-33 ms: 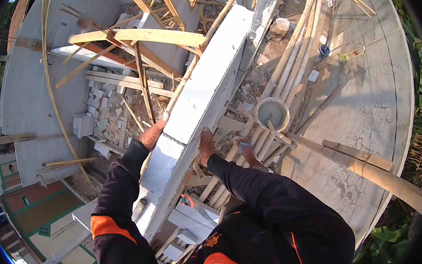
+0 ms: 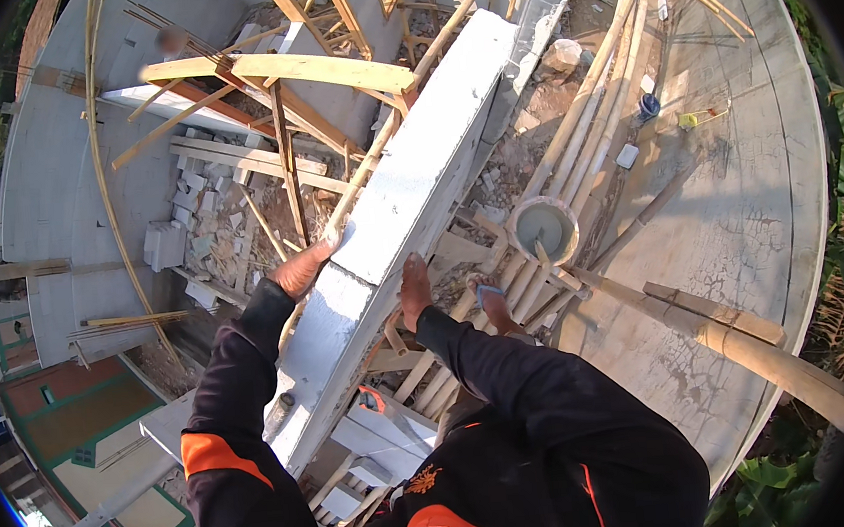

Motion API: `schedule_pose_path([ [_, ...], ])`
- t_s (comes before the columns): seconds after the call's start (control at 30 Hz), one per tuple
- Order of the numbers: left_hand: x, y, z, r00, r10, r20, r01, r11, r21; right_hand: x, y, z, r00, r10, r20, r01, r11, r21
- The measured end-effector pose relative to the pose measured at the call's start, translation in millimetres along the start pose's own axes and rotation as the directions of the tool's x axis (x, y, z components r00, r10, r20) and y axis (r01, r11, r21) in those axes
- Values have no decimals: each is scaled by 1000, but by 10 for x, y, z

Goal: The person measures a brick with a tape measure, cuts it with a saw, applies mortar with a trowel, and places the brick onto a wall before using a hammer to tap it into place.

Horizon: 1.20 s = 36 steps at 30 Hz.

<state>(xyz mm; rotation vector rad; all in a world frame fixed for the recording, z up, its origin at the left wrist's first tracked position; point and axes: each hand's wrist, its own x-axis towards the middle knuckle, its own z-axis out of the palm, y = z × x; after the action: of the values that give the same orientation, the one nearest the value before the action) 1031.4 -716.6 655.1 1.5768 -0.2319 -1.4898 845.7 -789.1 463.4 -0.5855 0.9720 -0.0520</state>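
A long white lightweight concrete block (image 2: 432,152) lies along the top of the wall, its near end meeting another white block (image 2: 321,317) at a narrow joint. Close to this joint my left hand (image 2: 304,270) presses on the left side, fingers at the block's edge. Opposite it, my right hand (image 2: 414,290) rests against the right face, fingers together and pointing up. The long block sits between both hands; part of the left fingers is hidden. Nearer to me, a small grey cylindrical thing (image 2: 278,411) stands on the wall top.
Right of the wall, a round bucket (image 2: 573,240) holds grey wet mix and a stick-like handle. Bamboo poles (image 2: 598,97) run beside it. Below me lies an orange-handled saw (image 2: 374,400). Timber framing (image 2: 325,69) and rubble (image 2: 224,236) are on the left. My sandalled foot (image 2: 491,300) stands on poles.
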Motion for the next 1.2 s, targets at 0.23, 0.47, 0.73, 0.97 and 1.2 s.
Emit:
schedule_pose_path([
  [0.23,-235,336,189,996,68,-61,-48,957,286,121,-88,-27,994,-52,100,51,999,8],
  [0.47,-301,406,277,972,220,-85,-138,822,552,-164,-306,-136,997,-63,-46,58,991,-118],
  [0.73,-319,486,243,953,303,2,-208,648,732,-1872,-1095,-89,508,-375,775,850,74,-521],
  [0.97,-171,588,220,971,237,-25,-104,515,851,-2269,-329,1271,-200,63,978,899,-384,209],
  [1.2,-160,538,198,979,204,-17,-108,584,805,-1922,706,1878,376,311,873,-338,923,-184],
])
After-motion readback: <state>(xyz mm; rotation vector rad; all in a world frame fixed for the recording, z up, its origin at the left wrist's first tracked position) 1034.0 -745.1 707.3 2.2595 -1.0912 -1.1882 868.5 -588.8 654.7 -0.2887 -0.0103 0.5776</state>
